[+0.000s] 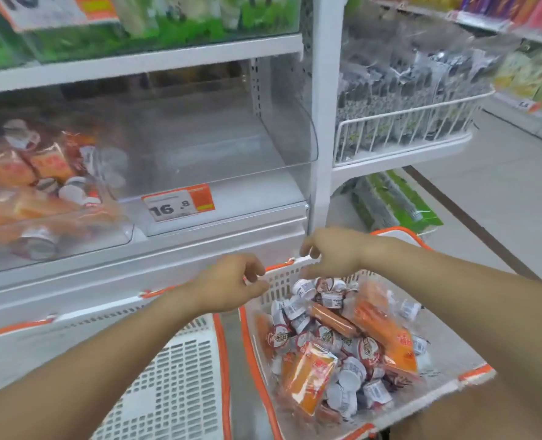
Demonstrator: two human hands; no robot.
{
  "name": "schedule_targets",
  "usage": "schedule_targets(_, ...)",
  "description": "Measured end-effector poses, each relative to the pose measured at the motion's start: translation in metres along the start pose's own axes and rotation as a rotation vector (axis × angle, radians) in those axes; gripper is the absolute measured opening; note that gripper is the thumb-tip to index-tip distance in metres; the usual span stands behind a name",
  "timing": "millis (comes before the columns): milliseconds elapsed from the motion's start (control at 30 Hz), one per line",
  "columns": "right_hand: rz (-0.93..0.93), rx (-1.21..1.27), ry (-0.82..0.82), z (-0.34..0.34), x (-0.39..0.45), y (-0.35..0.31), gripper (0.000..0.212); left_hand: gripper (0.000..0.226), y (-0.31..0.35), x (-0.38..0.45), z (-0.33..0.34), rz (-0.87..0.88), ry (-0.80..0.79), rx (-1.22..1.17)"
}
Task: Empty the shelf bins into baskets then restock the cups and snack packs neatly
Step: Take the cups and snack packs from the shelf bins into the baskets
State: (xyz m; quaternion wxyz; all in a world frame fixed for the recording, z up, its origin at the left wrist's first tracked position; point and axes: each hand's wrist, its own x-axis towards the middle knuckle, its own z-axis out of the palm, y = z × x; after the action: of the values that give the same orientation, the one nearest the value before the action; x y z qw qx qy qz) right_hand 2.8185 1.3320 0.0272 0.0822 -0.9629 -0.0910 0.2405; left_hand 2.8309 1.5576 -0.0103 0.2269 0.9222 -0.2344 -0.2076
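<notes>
Both forearms reach in from the bottom corners, cut off by the frame's edge. Left hand hovers over the gap between two baskets, its fingers loosely curled with the thumb near the fingertips; nothing can be seen between them, though motion blur makes that hard to confirm. Right hand hangs above the far rim of the right basket, fingers curled downward and apart from the thumb, holding nothing that shows.

That white basket with orange trim is heaped with small foil-lidded cups and orange snack packs, jumbled at all angles; its near edge is cut off at the bottom and partly hidden by the right arm. Beside it on the left sits the left basket, of which only the slotted white wall and orange rim show, the left arm covering much of it.

On the shelf, the clear bin just above the hands holds nothing visible and carries an orange price tag reading 16.8. The bin to the left has cups and orange packs inside, blurred through the plastic and cropped at the left edge.

To the right, a white wire rack holds dark packets, too blurred to read. Green packets lie below it. The green goods on the top shelf are smeared.
</notes>
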Motion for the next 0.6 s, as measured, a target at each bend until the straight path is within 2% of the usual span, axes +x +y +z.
schedule_targets(200,-0.386,0.234,0.436,-0.031,0.010,-0.111,0.026,0.005,-0.044,-0.072,-0.122,-0.010,0.394,0.076)
schedule_targets(300,-0.563,0.300,0.601,-0.060,0.023,-0.172,0.023,0.003,-0.085,-0.101,-0.177,-0.046,0.650,0.103)
schedule_targets(367,-0.647,0.322,0.660,-0.081,0.039,-0.213,0.024,0.006,-0.118,-0.115,-0.205,-0.106,0.749,0.142)
schedule_targets(433,-0.685,0.304,0.667,-0.100,0.063,-0.253,0.023,0.032,-0.155,-0.122,-0.225,-0.194,0.750,0.197)
schedule_targets(500,-0.642,0.229,0.610,-0.112,0.090,-0.289,0.028,0.056,-0.186,-0.127,-0.238,-0.312,0.728,0.213)
schedule_targets(600,-0.476,0.119,0.405,-0.117,0.140,-0.322,0.048,0.068,-0.218,-0.129,-0.244,-0.438,0.568,0.095)
